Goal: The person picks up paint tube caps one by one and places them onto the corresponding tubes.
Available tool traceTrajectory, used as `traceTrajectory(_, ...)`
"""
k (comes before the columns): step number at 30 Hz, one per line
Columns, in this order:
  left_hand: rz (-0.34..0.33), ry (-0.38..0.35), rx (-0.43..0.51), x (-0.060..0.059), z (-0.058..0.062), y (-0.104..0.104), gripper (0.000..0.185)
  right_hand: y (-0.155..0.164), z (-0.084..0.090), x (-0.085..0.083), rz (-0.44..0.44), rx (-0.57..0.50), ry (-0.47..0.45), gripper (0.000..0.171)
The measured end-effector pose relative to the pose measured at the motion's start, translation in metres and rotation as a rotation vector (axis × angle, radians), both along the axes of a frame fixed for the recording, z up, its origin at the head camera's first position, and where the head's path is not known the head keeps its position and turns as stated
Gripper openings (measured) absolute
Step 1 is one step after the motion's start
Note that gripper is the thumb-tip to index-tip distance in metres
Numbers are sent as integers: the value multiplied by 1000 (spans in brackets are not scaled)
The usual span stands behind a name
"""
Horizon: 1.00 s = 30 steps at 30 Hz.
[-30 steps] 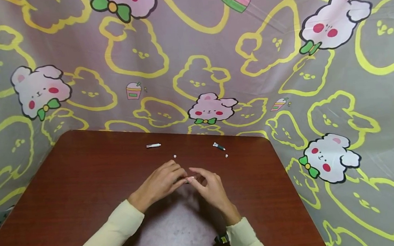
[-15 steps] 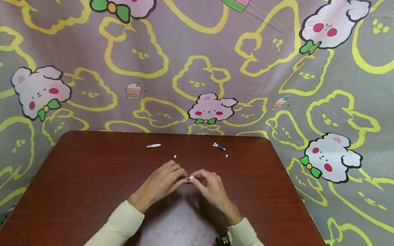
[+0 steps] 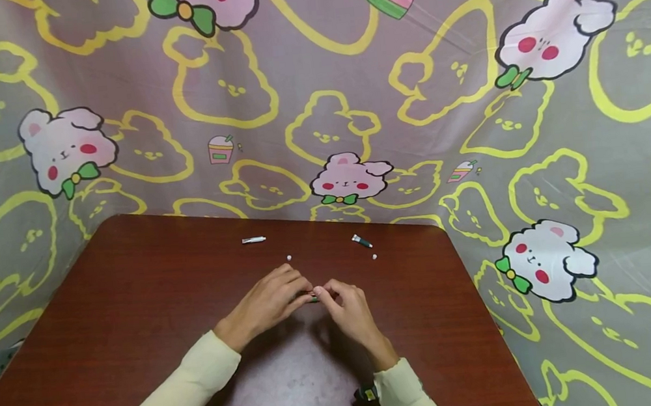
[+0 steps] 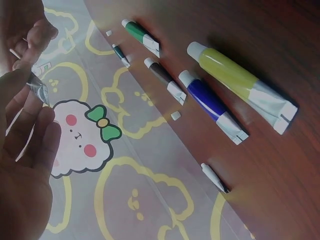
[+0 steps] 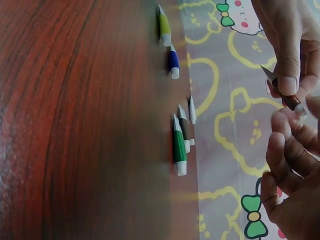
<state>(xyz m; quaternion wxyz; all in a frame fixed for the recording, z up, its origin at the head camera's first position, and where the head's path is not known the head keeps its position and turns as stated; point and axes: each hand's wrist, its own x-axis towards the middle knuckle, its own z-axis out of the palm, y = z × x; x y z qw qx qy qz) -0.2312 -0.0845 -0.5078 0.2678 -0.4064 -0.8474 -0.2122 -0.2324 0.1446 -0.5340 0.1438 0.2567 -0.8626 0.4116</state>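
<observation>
The small paint tube (image 3: 311, 296) sits between your two hands, just above the middle of the brown table (image 3: 108, 328); only a sliver of it shows in the head view. Your left hand (image 3: 267, 302) pinches its crimped end between thumb and curled fingers, as the left wrist view shows at (image 4: 39, 86). Your right hand (image 3: 344, 306) has its fingertips closed on the other end, where the cap would be; the cap itself is too small to make out. Toward the far edge of the table, well apart from your hands, lie a white tube (image 3: 254, 240) and a dark green tube (image 3: 361, 242), with a small white cap (image 3: 289, 257) and another white cap (image 3: 374, 257) near them. The wrist views also show a yellow tube (image 4: 240, 85), a blue tube (image 4: 212, 106) and a green tube (image 5: 179, 146) lying on the table. A cartoon-printed cloth (image 3: 470, 117) hangs behind and beside the table.
</observation>
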Motion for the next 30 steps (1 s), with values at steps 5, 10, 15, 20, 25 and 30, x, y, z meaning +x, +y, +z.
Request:
traceTrajectory(5, 3, 22, 9, 0, -1, 0, 14, 2, 0, 1, 58, -50, -4, 17)
traceTrajectory(10, 7, 10, 1, 0, -1, 0, 12, 4, -1, 2, 68, -28, 88, 21)
traceTrajectory(15, 4, -10, 0, 0, 0, 1, 11, 6, 0, 3, 42, -14, 122, 17)
traceTrajectory(20, -2, -6, 4, 0, 0, 3, 11, 8, 0, 2, 20, 1, 130, 10)
traceTrajectory(25, -19, 14, 20, -1, -1, 5, 12, 11, 0, -1, 26, 21, 157, 5)
traceTrajectory(30, -33, 29, 25, -3, -3, 8, 13, 14, 0, -3, 50, 47, 189, 5)
